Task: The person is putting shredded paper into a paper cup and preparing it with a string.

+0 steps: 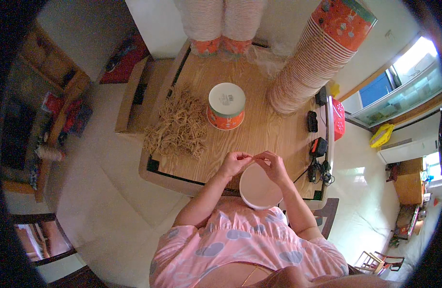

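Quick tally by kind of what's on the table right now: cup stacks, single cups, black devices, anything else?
Tall stacks of paper cups: 3
Single cups: 2, one upside down on the table, one under both hands
Heaps of tan rubber bands: 1
Small black devices along the right edge: 3
Total: 9

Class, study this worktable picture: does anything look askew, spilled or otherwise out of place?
Yes. The tall stack of paper cups at the table's far right leans sharply, though the fisheye lens may exaggerate it. The rubber bands lie in a loose heap at the left. Both hands hold a white bowl normally.
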Demonstrator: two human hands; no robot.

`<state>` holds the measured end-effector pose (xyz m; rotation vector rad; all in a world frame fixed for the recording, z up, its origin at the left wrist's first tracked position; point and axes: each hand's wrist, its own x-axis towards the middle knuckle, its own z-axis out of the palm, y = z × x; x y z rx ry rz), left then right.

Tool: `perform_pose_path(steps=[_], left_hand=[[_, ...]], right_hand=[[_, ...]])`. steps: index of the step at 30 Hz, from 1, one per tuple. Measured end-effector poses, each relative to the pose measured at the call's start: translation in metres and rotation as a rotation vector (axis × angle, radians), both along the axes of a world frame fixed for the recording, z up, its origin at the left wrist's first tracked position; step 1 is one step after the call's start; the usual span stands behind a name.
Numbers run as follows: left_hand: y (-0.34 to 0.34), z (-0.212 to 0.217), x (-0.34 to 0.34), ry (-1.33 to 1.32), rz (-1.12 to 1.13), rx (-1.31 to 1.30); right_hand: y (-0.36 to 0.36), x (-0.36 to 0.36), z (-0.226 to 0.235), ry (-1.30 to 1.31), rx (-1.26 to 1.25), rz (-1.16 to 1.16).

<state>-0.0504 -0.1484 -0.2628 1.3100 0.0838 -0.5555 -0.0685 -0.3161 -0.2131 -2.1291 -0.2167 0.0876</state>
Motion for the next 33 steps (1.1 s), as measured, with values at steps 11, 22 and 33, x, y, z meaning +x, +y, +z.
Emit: perform_pose_path(steps=[11,22,33], left_hand=[[0.001,-0.002,-0.003,-0.187,0.065,0.118],[0.009,-0.018,0.000,-0.375,0.069,0.287],[0.024,0.002,-0.003,-0.077,0.008,-0.154]], right_hand=[[0.008,0.002,0.000,0.069,-0.015,-0.039],[0.010,0.006,0.001,0.048,-0.088,0.008],[0.016,0.010,0.010,0.119,-0.054,0.053]])
